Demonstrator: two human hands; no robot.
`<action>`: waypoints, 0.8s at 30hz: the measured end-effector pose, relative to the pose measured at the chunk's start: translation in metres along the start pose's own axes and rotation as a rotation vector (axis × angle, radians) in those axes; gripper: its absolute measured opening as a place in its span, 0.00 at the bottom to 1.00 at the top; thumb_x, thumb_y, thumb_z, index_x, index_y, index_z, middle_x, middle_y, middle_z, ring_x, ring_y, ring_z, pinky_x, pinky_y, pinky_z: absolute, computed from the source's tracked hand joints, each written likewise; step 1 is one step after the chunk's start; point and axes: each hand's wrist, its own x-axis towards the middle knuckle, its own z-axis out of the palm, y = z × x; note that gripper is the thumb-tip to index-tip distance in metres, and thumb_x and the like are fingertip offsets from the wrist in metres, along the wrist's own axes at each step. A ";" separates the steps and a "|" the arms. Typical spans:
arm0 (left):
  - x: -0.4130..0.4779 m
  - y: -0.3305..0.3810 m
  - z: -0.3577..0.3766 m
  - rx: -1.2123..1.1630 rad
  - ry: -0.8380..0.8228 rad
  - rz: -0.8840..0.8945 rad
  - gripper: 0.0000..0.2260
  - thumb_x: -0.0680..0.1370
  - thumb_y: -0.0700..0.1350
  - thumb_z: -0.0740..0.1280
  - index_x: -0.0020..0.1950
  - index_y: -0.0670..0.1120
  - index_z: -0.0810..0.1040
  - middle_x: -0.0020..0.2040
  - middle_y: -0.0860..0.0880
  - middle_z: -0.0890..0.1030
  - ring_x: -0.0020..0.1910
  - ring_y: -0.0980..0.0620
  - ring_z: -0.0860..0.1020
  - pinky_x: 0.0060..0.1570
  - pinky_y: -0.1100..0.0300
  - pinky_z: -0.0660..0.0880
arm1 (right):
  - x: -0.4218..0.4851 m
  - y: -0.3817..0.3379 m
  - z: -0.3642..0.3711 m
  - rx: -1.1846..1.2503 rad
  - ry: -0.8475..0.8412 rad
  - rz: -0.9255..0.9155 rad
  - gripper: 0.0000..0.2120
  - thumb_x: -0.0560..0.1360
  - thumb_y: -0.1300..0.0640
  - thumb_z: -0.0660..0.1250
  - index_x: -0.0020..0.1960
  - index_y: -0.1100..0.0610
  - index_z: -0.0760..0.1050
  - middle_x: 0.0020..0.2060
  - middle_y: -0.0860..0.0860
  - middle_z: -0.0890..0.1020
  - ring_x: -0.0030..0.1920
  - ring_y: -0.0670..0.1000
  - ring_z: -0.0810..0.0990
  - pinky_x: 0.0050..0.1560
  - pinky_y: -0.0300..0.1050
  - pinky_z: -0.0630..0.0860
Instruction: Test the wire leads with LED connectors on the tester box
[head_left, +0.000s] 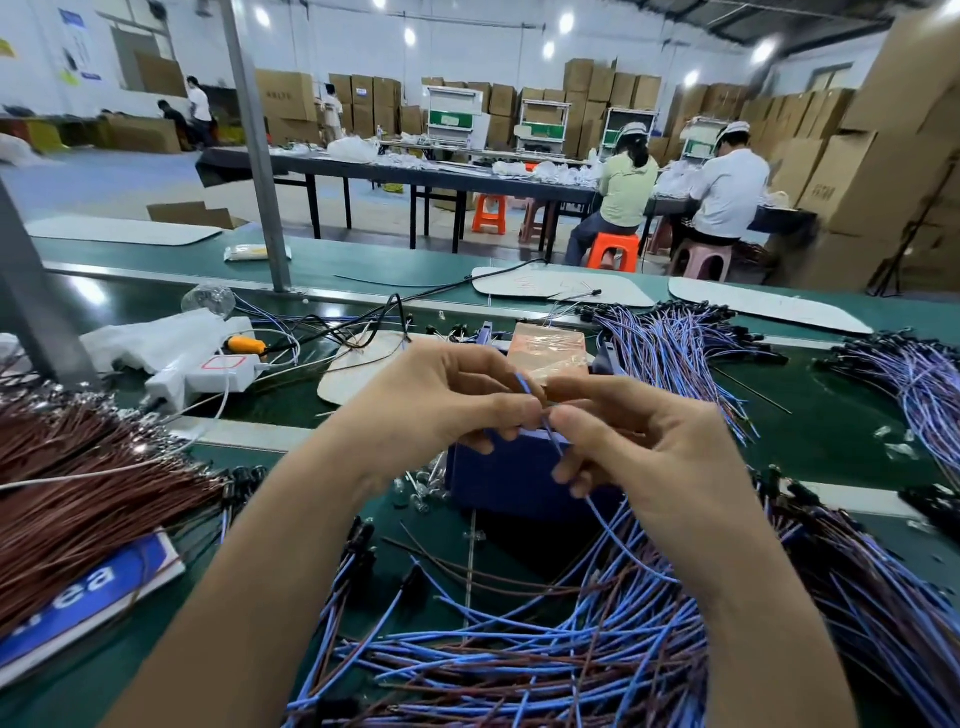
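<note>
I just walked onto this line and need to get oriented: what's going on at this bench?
A person is working bare-handed. The left hand and right hand pinch one thin blue wire lead over the dark blue tester box on the green bench. Whether its end touches the box is hidden. A heap of loose blue and brown leads lies nearest the camera, a brown wire bundle to the left.

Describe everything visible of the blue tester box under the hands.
The tester box is dark blue and matte, standing on the green bench. A copper-coloured panel under clear film shows at its top. The left hand and right hand hide its middle, pinching a blue wire lead in front of it.
</note>
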 end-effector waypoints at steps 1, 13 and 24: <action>0.001 -0.001 0.003 -0.028 0.009 -0.005 0.01 0.71 0.39 0.72 0.41 0.43 0.82 0.33 0.49 0.83 0.32 0.57 0.78 0.32 0.67 0.75 | 0.001 0.000 0.005 -0.033 0.009 -0.034 0.08 0.72 0.64 0.71 0.48 0.53 0.82 0.35 0.49 0.85 0.28 0.48 0.80 0.30 0.37 0.77; 0.010 -0.016 0.019 -0.088 0.023 -0.100 0.08 0.73 0.43 0.71 0.33 0.50 0.78 0.36 0.48 0.82 0.29 0.58 0.76 0.28 0.67 0.72 | 0.007 0.015 0.002 -0.186 0.115 -0.020 0.10 0.72 0.64 0.72 0.44 0.48 0.83 0.30 0.45 0.83 0.27 0.42 0.77 0.29 0.32 0.72; 0.019 -0.036 0.021 -0.247 0.010 -0.300 0.09 0.78 0.43 0.65 0.40 0.43 0.78 0.32 0.49 0.82 0.26 0.59 0.76 0.29 0.68 0.75 | 0.012 0.046 -0.026 -0.179 0.411 0.268 0.14 0.74 0.67 0.69 0.36 0.50 0.82 0.24 0.48 0.81 0.24 0.46 0.78 0.31 0.41 0.76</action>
